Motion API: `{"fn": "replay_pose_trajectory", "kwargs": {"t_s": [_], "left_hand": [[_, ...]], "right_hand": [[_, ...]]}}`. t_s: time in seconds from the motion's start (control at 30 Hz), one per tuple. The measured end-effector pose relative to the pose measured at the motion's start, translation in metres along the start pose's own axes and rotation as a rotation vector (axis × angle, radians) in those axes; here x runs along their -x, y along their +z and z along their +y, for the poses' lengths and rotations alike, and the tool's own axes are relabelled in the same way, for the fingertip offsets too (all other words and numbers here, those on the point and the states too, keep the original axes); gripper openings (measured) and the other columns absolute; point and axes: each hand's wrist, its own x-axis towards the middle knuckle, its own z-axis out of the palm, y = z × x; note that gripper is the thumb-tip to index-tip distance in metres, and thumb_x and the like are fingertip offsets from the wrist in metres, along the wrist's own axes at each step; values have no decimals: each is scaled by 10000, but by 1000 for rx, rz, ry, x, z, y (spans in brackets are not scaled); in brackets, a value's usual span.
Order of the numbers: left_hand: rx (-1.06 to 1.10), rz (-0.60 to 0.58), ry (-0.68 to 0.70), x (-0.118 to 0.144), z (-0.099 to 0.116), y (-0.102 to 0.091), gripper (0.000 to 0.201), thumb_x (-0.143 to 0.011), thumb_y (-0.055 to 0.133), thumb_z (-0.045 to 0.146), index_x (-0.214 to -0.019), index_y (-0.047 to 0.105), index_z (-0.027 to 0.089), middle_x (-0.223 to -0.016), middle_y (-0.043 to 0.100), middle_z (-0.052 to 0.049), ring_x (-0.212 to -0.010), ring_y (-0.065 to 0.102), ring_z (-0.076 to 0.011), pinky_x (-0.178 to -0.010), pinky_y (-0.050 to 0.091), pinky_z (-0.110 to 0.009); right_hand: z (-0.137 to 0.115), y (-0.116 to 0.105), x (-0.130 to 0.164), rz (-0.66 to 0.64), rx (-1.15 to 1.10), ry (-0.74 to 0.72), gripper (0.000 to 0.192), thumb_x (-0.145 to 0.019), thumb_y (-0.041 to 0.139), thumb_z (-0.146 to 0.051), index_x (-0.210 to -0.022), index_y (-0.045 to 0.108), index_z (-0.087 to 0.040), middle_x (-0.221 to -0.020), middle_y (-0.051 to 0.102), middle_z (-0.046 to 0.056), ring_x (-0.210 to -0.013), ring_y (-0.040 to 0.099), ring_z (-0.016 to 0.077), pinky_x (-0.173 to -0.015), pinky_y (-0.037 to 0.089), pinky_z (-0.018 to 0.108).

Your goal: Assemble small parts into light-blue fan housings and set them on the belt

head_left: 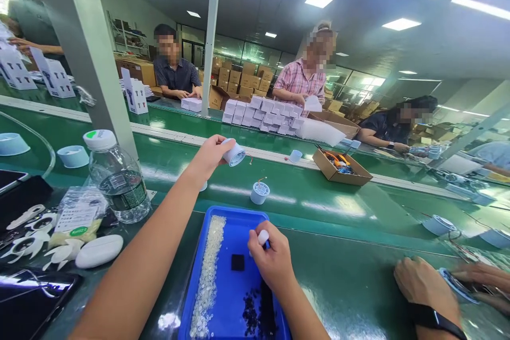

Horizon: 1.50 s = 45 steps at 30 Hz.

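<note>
My left hand [210, 156] is closed around a light blue round plastic housing [235, 154], held tilted above the green belt. Over the right side of a blue tray [207, 218] my right hand [274, 256] is wrapped round a tool with a white rounded end [263, 237]; the fist hides most of it. Small clear rings [210, 276] lie along the tray's left side. A black square [238, 262] and small black parts [251, 311] are in it too. Another light blue housing [260, 193] with thin wires stands on the belt beyond the tray.
A water bottle [119, 186], a phone [34, 297] and white plastic parts [30, 247] lie at left. On the belt stands a cardboard box [342, 170] of tools. A co-worker's hands [428, 284] work at right. White boxes [265, 115] are stacked beyond the belt, where people work.
</note>
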Motion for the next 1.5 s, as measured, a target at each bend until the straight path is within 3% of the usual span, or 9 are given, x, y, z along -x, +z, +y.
{"fn": "replay_pose_trajectory", "kwargs": {"t_s": [0.27,0.43,0.6,0.7,0.9,1.2,1.5], "left_hand": [[12,-7,-7,1,-5,0,317,-601,757,352,-724,521,178,-724,560,-4,-647,527,-131,-561,443,-259],[-21,-16,-31,1,-11,5,301,-616,741,374,-745,556,175,-731,575,-8,-652,540,-136,-566,443,-257],[-112,-119,-82,7,-16,17,274,-647,700,397,-701,582,156,-638,563,-5,-583,519,-135,-536,424,-253],[-171,-161,-108,12,-18,24,298,-657,683,428,-671,561,156,-607,543,4,-559,505,-133,-532,427,-258],[-258,-232,-133,20,-18,34,360,-639,686,487,-683,533,164,-633,556,3,-561,499,-127,-533,426,-256],[-333,-327,-139,22,-19,38,354,-680,655,483,-721,491,172,-685,542,8,-597,505,-124,-550,437,-257],[-333,-322,-159,23,-22,42,342,-708,641,475,-748,491,170,-718,550,4,-622,504,-121,-570,443,-250]], "right_hand": [[-8,-4,3,98,-122,56,265,-866,474,-283,-622,397,-213,-549,406,-54,-502,367,88,-504,324,209],[-13,1,3,-142,-233,95,256,-849,512,-314,-629,442,-203,-569,455,-41,-515,409,93,-513,344,215],[-12,-4,-3,200,-471,225,206,-860,523,-393,-806,556,-197,-698,582,4,-618,558,129,-601,464,241],[-9,-9,-8,321,-577,309,243,-850,550,-417,-950,569,-196,-811,666,48,-742,638,167,-717,515,293],[-6,-9,-13,324,-636,390,342,-823,577,-456,-1025,573,-181,-968,688,111,-835,661,209,-801,530,374],[-4,-9,-15,351,-680,422,358,-815,576,-478,-1024,571,-187,-968,694,94,-843,662,199,-782,537,341],[-3,-9,-16,322,-681,454,394,-833,538,-514,-1055,540,-189,-1011,689,94,-846,654,187,-793,511,321]]}}
